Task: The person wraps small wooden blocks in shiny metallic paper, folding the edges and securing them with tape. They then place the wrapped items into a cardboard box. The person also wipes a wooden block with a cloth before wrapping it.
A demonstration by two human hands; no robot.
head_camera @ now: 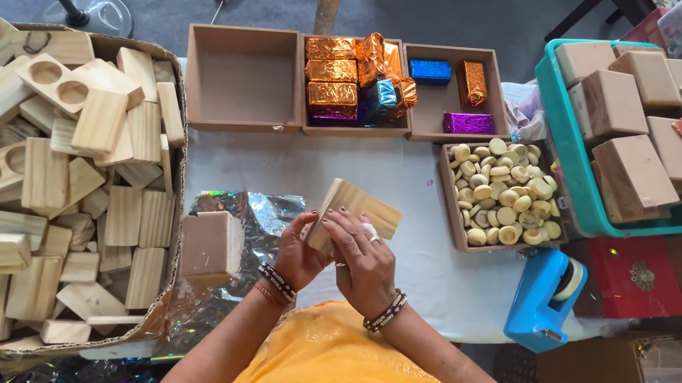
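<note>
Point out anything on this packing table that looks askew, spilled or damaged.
Nothing is spilled or broken. The wooden blocks lie jumbled at all angles in the cardboard box, whose rim sags outward. Crinkled foil sheet spreads under a small box. Both hands hold one wooden block.

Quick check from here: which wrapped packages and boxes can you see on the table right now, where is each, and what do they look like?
Orange foil packages: middle brown tray, shiny rectangular blocks.
Blue foil package: right tray, small, rectangular.
Purple foil package: same tray, front.
Plain brown boxes: teal crate, right, cube-like.
Red box: right edge, flat, gold emblem.
Wooden block: held in both hands, unwrapped.
</note>
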